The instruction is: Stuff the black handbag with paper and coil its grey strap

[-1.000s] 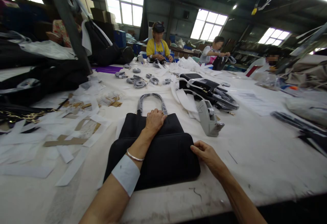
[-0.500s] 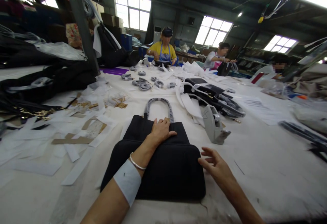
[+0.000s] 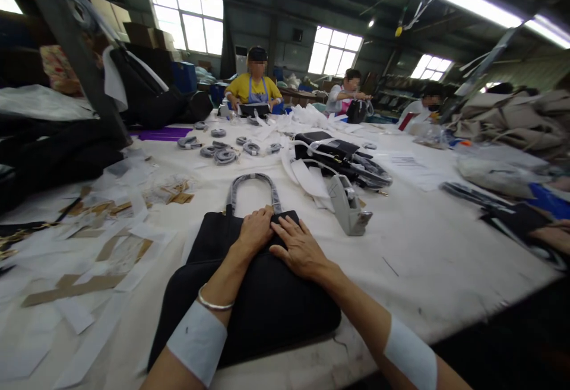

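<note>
The right hand [image 3: 299, 249], which half a second ago hovered open off the right side of the black handbag [image 3: 249, 295], has been brought across and laid flat on the bag's upper part, just beside the left hand [image 3: 255, 230]; both hands are now gathered at the bag's top, below the wrapped handle [image 3: 252, 188], so the work appears to have shifted from the bag's side to its opening. The right hand is spread, fingers extended, pressing on the fabric without gripping anything. The left hand is curled loosely, knuckles up, resting on the bag's top edge; whether anything is pinched beneath it cannot be told. The handbag is lain flat near the near edge of the worktop [image 3: 427, 271], handle pointing away. A grey tape dispenser [image 3: 347, 206] is stood to the right of it, and paper and cardboard scraps [image 3: 111, 241] are scattered towards the left edge. Other people are seated at the far edge.
</note>
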A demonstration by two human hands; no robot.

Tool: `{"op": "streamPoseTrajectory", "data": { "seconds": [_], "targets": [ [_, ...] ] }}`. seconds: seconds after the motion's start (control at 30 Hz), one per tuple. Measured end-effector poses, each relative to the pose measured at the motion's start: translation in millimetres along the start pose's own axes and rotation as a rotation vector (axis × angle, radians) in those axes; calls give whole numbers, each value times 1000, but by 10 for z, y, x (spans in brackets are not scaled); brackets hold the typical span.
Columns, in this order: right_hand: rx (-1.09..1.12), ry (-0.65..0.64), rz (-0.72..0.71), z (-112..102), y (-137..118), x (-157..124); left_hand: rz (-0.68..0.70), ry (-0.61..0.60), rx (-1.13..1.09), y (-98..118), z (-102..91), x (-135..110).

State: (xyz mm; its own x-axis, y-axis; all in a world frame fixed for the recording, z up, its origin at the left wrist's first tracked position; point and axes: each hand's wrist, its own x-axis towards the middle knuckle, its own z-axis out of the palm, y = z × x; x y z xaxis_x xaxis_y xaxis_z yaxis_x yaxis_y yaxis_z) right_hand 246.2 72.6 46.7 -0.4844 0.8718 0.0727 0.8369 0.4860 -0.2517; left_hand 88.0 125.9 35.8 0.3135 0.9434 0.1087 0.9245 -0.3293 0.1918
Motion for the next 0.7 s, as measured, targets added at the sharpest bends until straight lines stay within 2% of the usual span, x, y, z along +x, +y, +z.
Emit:
{"op": "streamPoseTrajectory", "data": {
  "seconds": [0.13,0.23,0.37,0.47,0.53,0.6,0.7],
  "targets": [
    [4,-33,20,1,-2,-5,-118,107,29,-73,-148,4],
    [-10,-41,34,23,-1,10,-129,131,56,-87,-293,-137],
    [-25,0,24,47,-15,4,-64,124,130,-47,-283,-629],
    [-35,120,-4,53,-51,-77,-111,136,139,-28,-185,-1081],
    [-38,205,-57,68,-54,-139,-118,144,145,-15,-153,-1291],
    [-41,252,-124,98,-27,-171,-121,137,144,-9,-154,-1371],
    [-38,283,-169,148,38,-161,-163,79,126,-42,-182,-1280]
  ]
}}
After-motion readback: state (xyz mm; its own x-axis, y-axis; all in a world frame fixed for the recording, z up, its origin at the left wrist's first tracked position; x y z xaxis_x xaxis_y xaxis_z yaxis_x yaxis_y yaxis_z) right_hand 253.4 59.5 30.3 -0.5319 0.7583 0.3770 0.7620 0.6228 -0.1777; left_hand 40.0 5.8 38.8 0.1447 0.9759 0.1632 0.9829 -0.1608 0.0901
